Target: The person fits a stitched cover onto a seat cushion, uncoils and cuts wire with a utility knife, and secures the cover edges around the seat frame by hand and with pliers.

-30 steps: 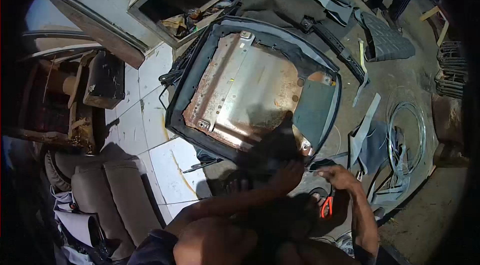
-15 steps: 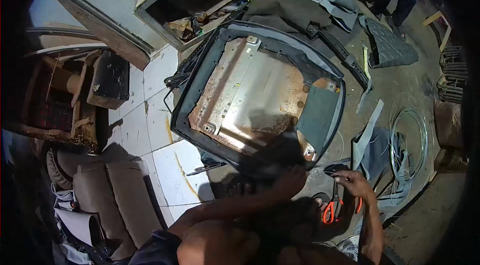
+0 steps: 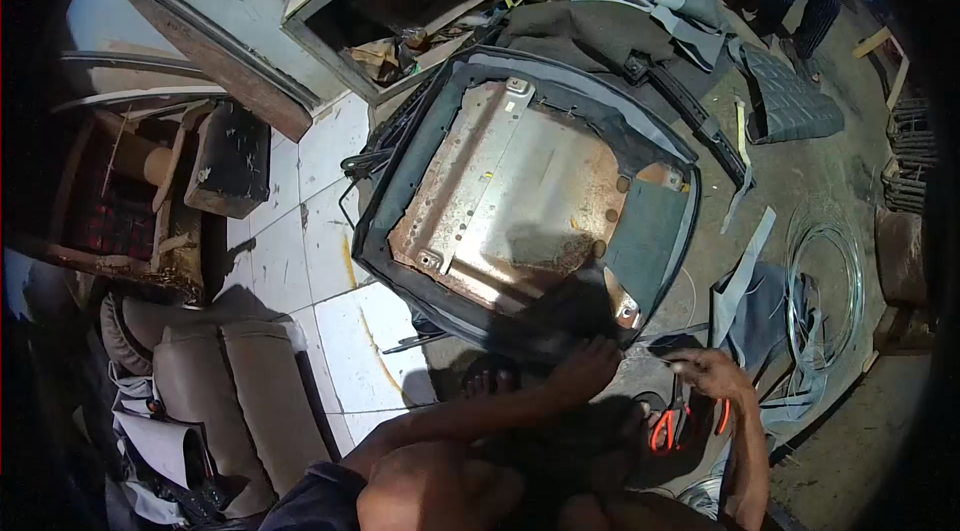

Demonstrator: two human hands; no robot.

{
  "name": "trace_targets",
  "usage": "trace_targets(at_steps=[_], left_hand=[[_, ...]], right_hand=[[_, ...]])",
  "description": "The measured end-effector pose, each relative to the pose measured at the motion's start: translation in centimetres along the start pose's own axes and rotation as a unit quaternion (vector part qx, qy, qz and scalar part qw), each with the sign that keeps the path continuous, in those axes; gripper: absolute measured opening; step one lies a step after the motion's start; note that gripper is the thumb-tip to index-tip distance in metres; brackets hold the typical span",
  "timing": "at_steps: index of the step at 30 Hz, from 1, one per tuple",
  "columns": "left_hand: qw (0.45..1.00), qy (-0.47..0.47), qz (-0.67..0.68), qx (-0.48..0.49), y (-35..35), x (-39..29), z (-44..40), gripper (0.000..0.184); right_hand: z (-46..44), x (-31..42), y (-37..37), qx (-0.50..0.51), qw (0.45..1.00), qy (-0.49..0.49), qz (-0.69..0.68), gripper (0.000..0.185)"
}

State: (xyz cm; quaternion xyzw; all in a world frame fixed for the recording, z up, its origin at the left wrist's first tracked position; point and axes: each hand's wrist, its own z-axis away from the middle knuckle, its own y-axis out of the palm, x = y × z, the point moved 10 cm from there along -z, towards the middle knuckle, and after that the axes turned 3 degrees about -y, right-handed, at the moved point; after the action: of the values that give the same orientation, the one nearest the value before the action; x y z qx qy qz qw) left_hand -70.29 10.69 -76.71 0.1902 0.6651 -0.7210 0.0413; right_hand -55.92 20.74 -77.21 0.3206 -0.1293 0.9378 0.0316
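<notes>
Working over seat (image 3: 372, 243), set on floor (image 3: 800, 181) just ahead w/ rusty metal pan (image 3: 530, 196) facing up. Resting L hand (image 3: 592, 368) at near R corner w/ bent fingers; can't tell if clamped on edge or just touching, too shadowy. Gripping orange-handled tool (image 3: 724, 417) in R hand (image 3: 708, 374), wrapped round it, just off same corner. Also seeing 2nd orange tool (image 3: 657, 434) down nr R hand, wire coil (image 3: 857, 291) further R, grey scraps (image 3: 758, 301) btwn, brown cushions (image 3: 195, 381) far L, another person (image 3: 800, 6) up top R
</notes>
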Motion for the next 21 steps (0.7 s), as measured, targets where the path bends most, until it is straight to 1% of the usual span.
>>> trace_targets(at_steps=[1,2,3,4,5,7,8,9,10,12,13,14,15,17,18,19,21], left_hand=[[1.000,0.000,0.001,-0.002,-0.1,-0.1,0.0,0.029],[1.000,-0.008,0.001,0.012,0.5,-0.1,-0.1,0.029],[1.000,-0.015,0.000,0.026,1.0,-0.1,-0.2,0.029],[1.000,-0.013,-0.001,0.023,1.2,-0.1,-0.4,0.029],[1.000,-0.007,-0.012,0.008,1.2,-0.1,-0.3,0.029],[1.000,-0.004,-0.025,-0.002,1.3,-0.2,-0.1,0.029],[1.000,-0.010,-0.013,-0.009,1.2,-0.1,0.1,0.029],[1.000,-0.014,-0.002,-0.017,0.9,0.0,0.2,0.029],[1.000,-0.011,-0.004,-0.017,0.8,0.0,0.1,0.029],[0.999,-0.021,0.002,0.046,2.4,0.2,0.1,0.030],[0.999,-0.019,0.002,0.044,2.6,0.0,0.2,0.030],[0.999,-0.024,-0.003,0.021,2.7,0.1,0.4,0.031],[1.000,-0.029,-0.010,-0.004,2.5,0.3,0.3,0.032],[1.000,-0.020,-0.020,-0.009,3.0,0.2,0.4,0.031],[0.999,-0.012,-0.031,-0.012,2.8,0.0,0.4,0.031],[0.999,-0.009,-0.030,-0.013,2.7,0.0,0.3,0.031],[0.998,-0.006,-0.002,-0.061,0.7,-0.2,0.2,0.022]], right_hand=[[-0.4,-1.5,-0.3,-0.029,0.999,-0.023,-0.004,0.032],[-0.4,-1.5,-0.7,-0.058,0.997,-0.047,-0.008,0.028],[-0.4,-0.2,-1.1,-0.098,0.988,-0.116,0.005,0.026],[-0.6,1.0,-1.3,-0.118,0.975,-0.171,0.076,0.025],[-1.3,1.1,-1.4,-0.119,0.975,-0.171,0.077,0.025],[-3.3,0.7,-1.0,-0.105,0.982,-0.136,0.078,0.024],[-4.5,0.1,-0.6,-0.095,0.986,-0.123,0.053,0.022],[-5.1,0.7,-0.5,-0.094,0.978,-0.159,0.094,0.022],[-5.3,0.8,-0.5,-0.091,0.977,-0.173,0.084,0.022],[-5.3,2.1,-0.4,-0.089,0.976,-0.186,0.076,0.023],[-5.4,2.8,0.3,-0.066,0.972,-0.196,0.109,0.024],[-5.5,3.5,1.0,-0.044,0.967,-0.207,0.141,0.025],[-5.6,3.2,1.6,-0.052,0.971,-0.201,0.116,0.028],[-7.2,1.0,3.4,-0.048,0.979,-0.172,0.098,0.029],[-6.8,2.1,3.7,-0.065,0.983,-0.149,0.090,0.028],[-6.9,2.4,4.2,-0.068,0.983,-0.147,0.091,0.028],[-7.1,3.0,5.0,-0.090,0.978,-0.164,0.094,0.025]])
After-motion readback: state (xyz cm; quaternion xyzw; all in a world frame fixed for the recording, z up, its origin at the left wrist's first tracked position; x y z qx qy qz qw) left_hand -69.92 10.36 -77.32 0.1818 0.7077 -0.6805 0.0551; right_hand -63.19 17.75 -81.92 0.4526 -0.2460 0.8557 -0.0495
